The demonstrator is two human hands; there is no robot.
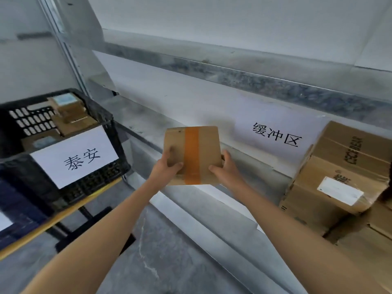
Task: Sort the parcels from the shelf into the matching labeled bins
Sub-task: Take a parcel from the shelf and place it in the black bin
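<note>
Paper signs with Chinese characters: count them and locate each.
2. The 泰安 sign is on the black crate at left; the 缓冲区 sign is on the shelf wall at right. A white patch at the lower-left edge may be another.

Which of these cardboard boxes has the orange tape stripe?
The small box held between the left hand and right hand. Boxes in the black crate and the big cartons on the right show none.

The left forearm (101, 230) and the right forearm (286, 225) are both bare along all their visible length, long and slender, narrowing to the wrists. The left grip (168, 166) and the right grip (225, 169) are bare as well; blur hides nails and finer marks.
</note>
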